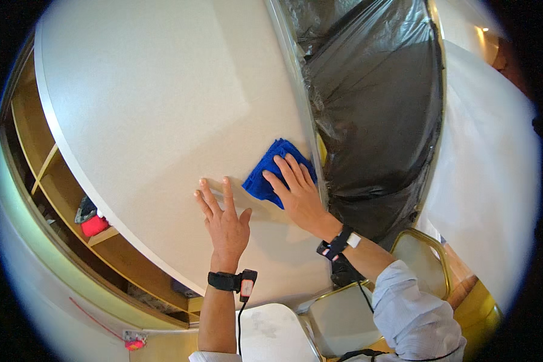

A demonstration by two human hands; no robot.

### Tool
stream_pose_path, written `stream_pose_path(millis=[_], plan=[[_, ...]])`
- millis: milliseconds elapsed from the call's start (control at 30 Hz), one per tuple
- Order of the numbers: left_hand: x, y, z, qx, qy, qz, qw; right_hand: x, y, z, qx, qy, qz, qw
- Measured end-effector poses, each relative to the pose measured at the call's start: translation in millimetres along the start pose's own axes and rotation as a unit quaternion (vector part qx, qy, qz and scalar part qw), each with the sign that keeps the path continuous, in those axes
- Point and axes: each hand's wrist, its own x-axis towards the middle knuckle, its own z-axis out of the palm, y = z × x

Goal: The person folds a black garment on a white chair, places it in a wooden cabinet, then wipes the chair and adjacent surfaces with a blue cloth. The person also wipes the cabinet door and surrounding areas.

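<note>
My right hand (301,199) presses a folded blue cloth (266,174) against a large, smooth white panel (163,113). The cloth lies near the panel's right edge, and the fingers are spread over its right part. Lower and to the left, my left hand (224,221) rests on the same panel with its fingers apart and holds nothing. Each wrist wears a black strap with a small device and a cable. What is under my right palm is hidden.
Black plastic sheeting (375,104) runs along the panel's right side. Wooden shelving (68,199) with a red item (93,225) shows beyond its left edge. Padded chairs (344,316) stand close below, and a white covered surface (484,149) lies far right.
</note>
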Motion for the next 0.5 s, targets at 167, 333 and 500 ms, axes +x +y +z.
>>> stream_pose_path(millis=[167, 333, 500], plan=[[-0.5, -2.6, -1.7, -0.046, 0.006, 0.012, 0.999, 10.6, -9.0, 7.5, -0.013, 0.027, 0.042, 0.999], [-1.8, -2.9, -5.4, -0.037, -0.006, 0.024, 0.999, 0.3, -13.1, 15.8, 0.033, 0.094, 0.059, 0.993], [0.9, -2.7, -14.4, -0.044, -0.013, 0.047, 0.998, 34.4, -1.5, 24.0, 0.042, 0.124, 0.075, 0.989]])
